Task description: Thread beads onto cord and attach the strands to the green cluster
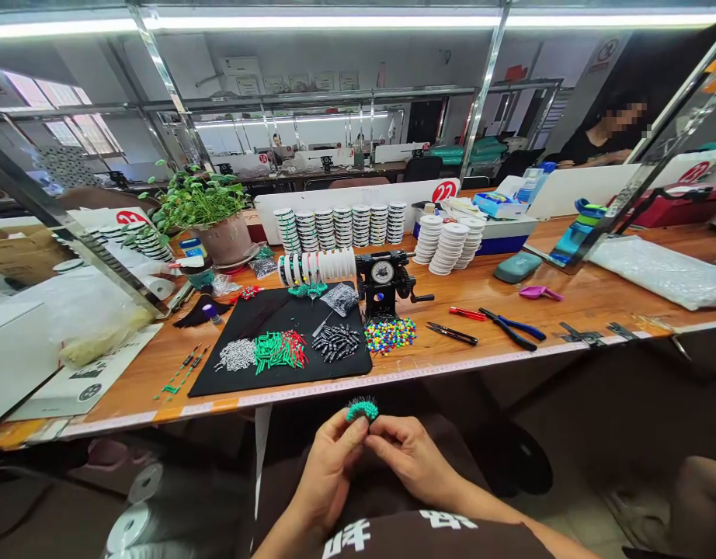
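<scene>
Working across from the left of my feed, a potted green plant [210,210] stands at the far side of the wooden workbench [568,307], with a black mat [335,373] lying nearer me. On that mat I count three heaps, left to right: silver beads [237,355], green and red tube beads [279,349], and black beads [335,342].

Below the near bench edge, over the lap, my left hand [328,470] and right hand [413,458] are both closed in a fingertip pinch on a green beaded piece [361,410]. It sits between them with a dark bristly fringe along its top, well clear of the bench. Neither hand is released or clenched into a fist.

Right of the mat, multicoloured beads [390,335] lie heaped on the bare wood just in front of a hand-cranked counter [383,279], and rows of white spools [338,225] stand beyond it. Further right are blue-handled pliers [512,328] and a clear bag of pale beads [661,272]. At the far right, a co-worker [596,140] sits beyond a glass divider [678,132].
</scene>
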